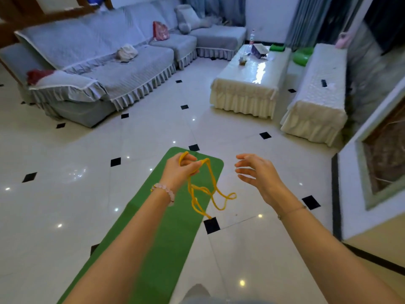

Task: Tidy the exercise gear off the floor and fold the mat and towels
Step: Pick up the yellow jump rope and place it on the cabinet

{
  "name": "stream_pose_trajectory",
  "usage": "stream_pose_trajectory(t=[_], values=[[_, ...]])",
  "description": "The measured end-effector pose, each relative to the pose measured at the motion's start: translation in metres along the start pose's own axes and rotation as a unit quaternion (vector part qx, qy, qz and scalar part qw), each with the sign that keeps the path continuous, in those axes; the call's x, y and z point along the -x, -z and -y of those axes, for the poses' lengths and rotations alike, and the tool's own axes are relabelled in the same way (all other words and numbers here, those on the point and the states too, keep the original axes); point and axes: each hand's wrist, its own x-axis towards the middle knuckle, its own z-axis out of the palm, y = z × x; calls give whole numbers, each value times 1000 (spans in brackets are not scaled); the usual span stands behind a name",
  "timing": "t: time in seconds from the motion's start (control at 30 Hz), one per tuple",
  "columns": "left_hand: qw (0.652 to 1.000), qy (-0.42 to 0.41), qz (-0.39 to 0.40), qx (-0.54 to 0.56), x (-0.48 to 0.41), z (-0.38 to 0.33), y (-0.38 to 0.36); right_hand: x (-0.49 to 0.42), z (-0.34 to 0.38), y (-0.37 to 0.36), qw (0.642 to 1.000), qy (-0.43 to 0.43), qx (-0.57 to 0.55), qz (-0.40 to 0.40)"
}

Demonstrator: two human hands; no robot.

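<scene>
1. Your left hand (178,170) is curled round one end of a thin yellow cord (194,204), which is looped over the fingers and pinched against the thumb.
2. The rest of the cord hangs below that hand in loose, tangled loops, in the air above the right edge of the mat.
3. Your right hand (256,172) grasps nothing. Its fingers are spread and gently bent, apart from the cord and level with the left hand.
4. A bracelet of round, pale pink beads (166,190) circles your left wrist, and a thin chain (291,210) circles the right.
5. The green mat (166,238), smooth, matte and round-cornered, lies flat and unrolled on the floor under your left forearm.
6. The floor (65,172) is glossy pale tile with small black diamond insets, and it mirrors the ceiling lights.
7. On the far left stands a long grey sofa (98,51) in a quilted cover with a ruffled skirt.
8. On the far right, a low table (241,99) has a cream pleated cloth and a shiny top.
9. Just beside it is a bench (317,99) draped in the same way.
</scene>
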Motion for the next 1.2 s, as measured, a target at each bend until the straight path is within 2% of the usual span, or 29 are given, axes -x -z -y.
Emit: stream_pose_trajectory(t=[0.3,0.43,0.7,1.2], values=[[997,-4,68,-30,-108,-18,-79,-77,14,66,998,-10,-23,-64],[996,13,80,-31,-180,-16,-102,-142,25,85,996,-18,-23,-87],[995,57,74,-44,-341,-37,-125,-311,82,85,995,-38,-14,-90],[998,56,30,-30,-584,-80,-189,-551,148,119,996,-46,-35,-73]])
